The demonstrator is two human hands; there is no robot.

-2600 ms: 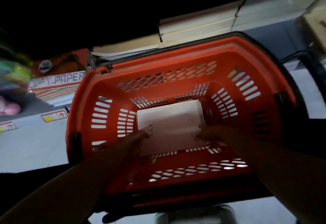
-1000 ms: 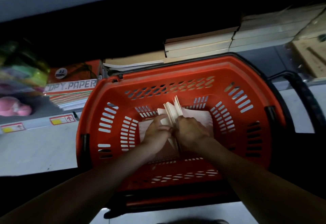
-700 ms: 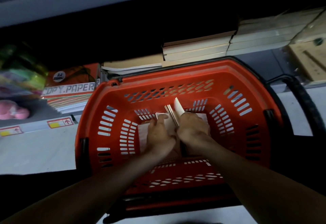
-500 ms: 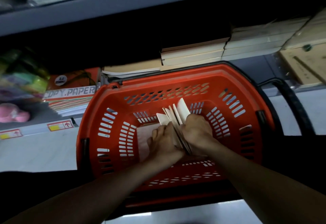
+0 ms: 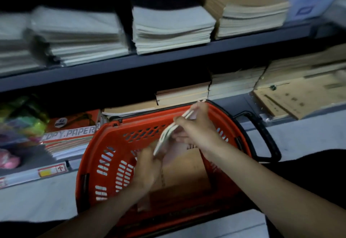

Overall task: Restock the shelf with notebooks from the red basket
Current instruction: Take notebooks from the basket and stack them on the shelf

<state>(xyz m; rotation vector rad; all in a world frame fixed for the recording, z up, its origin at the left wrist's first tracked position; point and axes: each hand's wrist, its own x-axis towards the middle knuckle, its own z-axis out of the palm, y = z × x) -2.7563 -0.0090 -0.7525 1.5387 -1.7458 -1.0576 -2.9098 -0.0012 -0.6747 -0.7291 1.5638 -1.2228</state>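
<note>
We see both forearms come in from the bottom edge and meet over the basket point(image 5: 88, 155). The hands are together, both clamped on one thin bundle of notebooks point(image 5: 165, 137).

The right hand point(image 5: 198, 131) is the higher one. Its wrist is bent and its fingers are curled round the upper half of the bundle, with the fingertips up by the far rim. The left hand point(image 5: 149, 166) is lower and nearer to us, with the back of the hand toward the camera. It grips the bundle's lower end, though motion blur hides its finger detail.

The bundle is seen edge-on and tilted, running from lower left to upper right. It is lifted clear of the basket floor, and its top end is level with the far rim. We cannot count the notebooks in it.

More brown and pale covers point(image 5: 187, 172) lie flat on the basket floor under the hands. The black handle point(image 5: 262, 134) is folded out to the right.

The basket sits on a grey ledge, pushed up against the shelf point(image 5: 187, 54). The upper board carries white stacks point(image 5: 172, 30) and a brown stack point(image 5: 249, 15). On the lower level, low stacks point(image 5: 183, 93) sit just behind the basket rim. A pack marked COPY PAPER point(image 5: 71, 133) is left of the basket. Bright blurred items are at far left, and we cannot tell what they are.
</note>
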